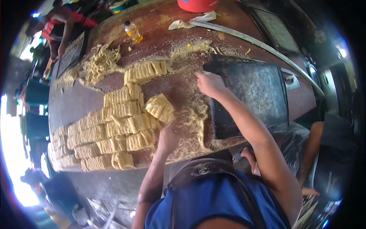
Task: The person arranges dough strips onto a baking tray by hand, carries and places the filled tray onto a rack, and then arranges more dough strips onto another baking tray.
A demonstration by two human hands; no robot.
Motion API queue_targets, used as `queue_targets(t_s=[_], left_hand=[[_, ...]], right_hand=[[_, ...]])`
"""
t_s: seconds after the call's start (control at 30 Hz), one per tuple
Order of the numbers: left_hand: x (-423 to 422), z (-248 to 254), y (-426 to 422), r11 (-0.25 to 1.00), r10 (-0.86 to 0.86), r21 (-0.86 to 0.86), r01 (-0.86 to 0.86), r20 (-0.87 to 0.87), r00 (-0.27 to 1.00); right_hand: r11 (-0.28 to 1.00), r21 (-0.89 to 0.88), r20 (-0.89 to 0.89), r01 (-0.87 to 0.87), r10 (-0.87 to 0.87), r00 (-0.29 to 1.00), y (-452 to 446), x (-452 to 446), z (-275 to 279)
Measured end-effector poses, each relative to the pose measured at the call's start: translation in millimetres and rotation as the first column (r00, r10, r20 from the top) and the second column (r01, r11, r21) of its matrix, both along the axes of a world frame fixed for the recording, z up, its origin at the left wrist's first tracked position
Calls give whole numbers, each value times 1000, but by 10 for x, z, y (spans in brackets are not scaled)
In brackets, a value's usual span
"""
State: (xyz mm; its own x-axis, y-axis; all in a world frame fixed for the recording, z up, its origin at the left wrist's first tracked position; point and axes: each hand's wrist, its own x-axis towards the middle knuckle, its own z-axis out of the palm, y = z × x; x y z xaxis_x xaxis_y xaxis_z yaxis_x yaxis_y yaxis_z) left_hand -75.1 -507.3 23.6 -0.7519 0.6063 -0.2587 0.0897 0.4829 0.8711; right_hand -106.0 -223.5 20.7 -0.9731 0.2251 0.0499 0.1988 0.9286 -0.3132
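Note:
My left hand (pixel 170 136) is at the lower right end of a tilted bundle of pale dough strips (pixel 158 107). The fingers seem closed on its edge, though they are dark and partly hidden. Beside that bundle, many similar bundles are stacked in rows (pixel 114 129) on the brown table (pixel 167 28). My right hand (pixel 210 84) is over the table at the left edge of a dark metal tray (pixel 251 95). Its fingers are curled and pressed together; whatever they may hold is too small to make out.
Loose strips (pixel 101 63) lie in a heap at the far left. An oil bottle (pixel 133 32), a white cloth (pixel 193 20), a long metal strip (pixel 251 38) and a red tub (pixel 197 4) are farther back. Another person (pixel 63 23) leans over a tray at the far left corner.

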Motion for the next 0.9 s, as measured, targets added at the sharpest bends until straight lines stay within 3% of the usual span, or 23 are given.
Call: queue_targets(t_s=[0.03, 0.1, 0.17, 0.23, 0.3, 0.5, 0.57, 0.63, 0.7, 0.77, 0.9], left_hand=[[-64, -59, -255, 999, -31, 15, 31, -10, 999], [-103, -256, -786, 990, -20, 133, 46, -186, 982], [-59, 11, -1182, 988, 129, 85, -128, -4, 992], [-37, -41, -1641, 980, 181, 82, -182, 17, 983], [-6, -94, -1976, 952, 289, 83, -294, 66, 955], [48, -164, -2355, 848, 482, 217, -484, 64, 874], [54, -93, -2306, 828, 505, 235, -509, 80, 859], [-9, -68, -2216, 810, 527, 247, -532, 92, 845], [-90, -66, -2145, 829, 503, 238, -507, 81, 861], [-128, -46, -1956, 831, 517, 217, -512, 40, 855], [-80, 52, -1564, 821, 544, 210, -531, -5, 839]], right_hand=[[994, 108, 239, -7, -19, 971, -154, -186, 39], [982, 188, 294, 21, -77, 953, -187, -451, -136], [964, 265, 336, 27, -119, 934, -254, -576, -285], [928, 342, 416, 149, -292, 861, -295, -636, -355], [899, 394, 351, 194, -342, 872, -282, -623, -435], [935, 318, 279, 155, -249, 928, -384, -548, -396], [917, 59, 151, 394, -398, 905, -407, -451, -181], [856, -214, 151, 471, -447, 881, -104, -378, 61], [883, -93, 105, 459, -450, 887, 356, -361, 4], [942, -38, 57, 334, -331, 942, 727, -366, -200], [963, -85, 15, 255, -255, 967, 768, -278, -205]])
